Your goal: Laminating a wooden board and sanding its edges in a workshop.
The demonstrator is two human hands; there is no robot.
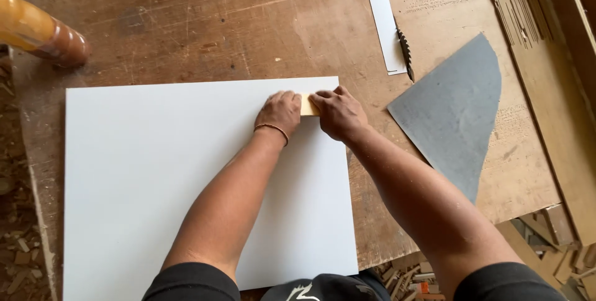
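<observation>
A plain white board [155, 183] is laid on a scratched, reddish-brown wooden table [217, 21]. A pale yellow block [308, 105] is seen between the left hand [280, 112] and right hand [338, 113]. A dull grey sheet [456, 111] — unpatterned — and a white strip [383, 15] are shown nearby; black sleeves [192, 283] are worn.

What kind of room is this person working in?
Probably a woodworking shop: a scratched brown wooden workbench, a toothed saw blade, a grey sandpaper sheet, and wood scraps on the floor.
</observation>
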